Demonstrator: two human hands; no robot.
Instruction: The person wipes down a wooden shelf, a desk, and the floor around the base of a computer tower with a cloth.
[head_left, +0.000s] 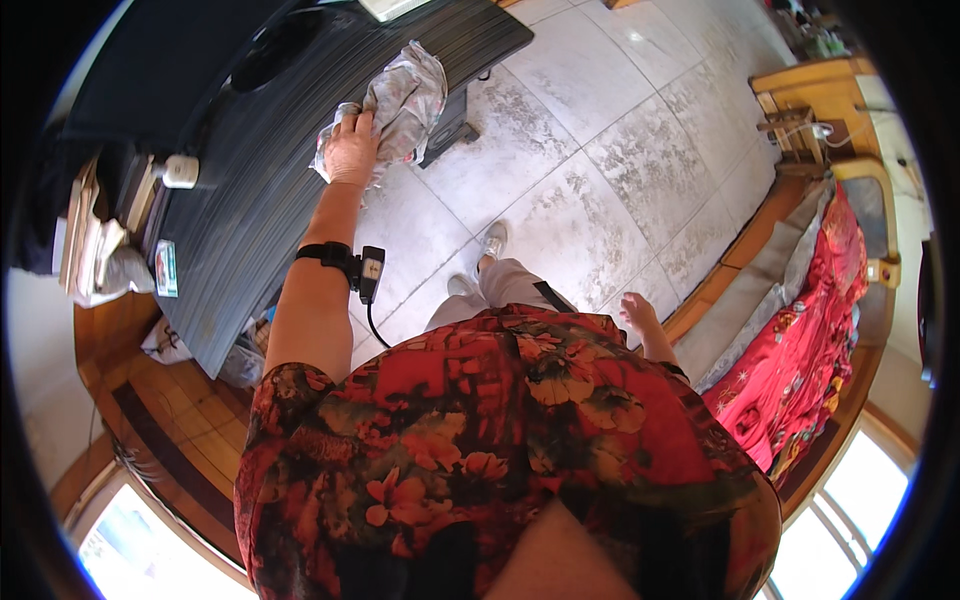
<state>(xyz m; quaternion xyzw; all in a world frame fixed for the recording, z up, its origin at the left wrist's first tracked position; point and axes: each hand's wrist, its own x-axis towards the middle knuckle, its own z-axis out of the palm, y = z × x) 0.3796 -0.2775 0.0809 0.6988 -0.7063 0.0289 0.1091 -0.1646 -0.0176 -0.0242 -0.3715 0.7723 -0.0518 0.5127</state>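
Observation:
My left hand (351, 150) grips a crumpled pale patterned cloth (409, 94) at the front edge of a dark wood-grain table (247, 187). Part of the cloth drapes over that edge. The palm side of this hand is hidden. A black strap with a small box (367, 274) and a cable sits around my left forearm. On the other side, my right hand (637, 309) hangs low beside my body, fingers loosely bent and nothing visible in it.
A white adapter-like block (181, 172), a small green-and-white packet (166, 268) and stacked books or papers (90, 232) crowd the table's left end. Red patterned fabric (806, 337) covers a wooden bench on the right. Worn pale floor tiles (570, 195) lie before me.

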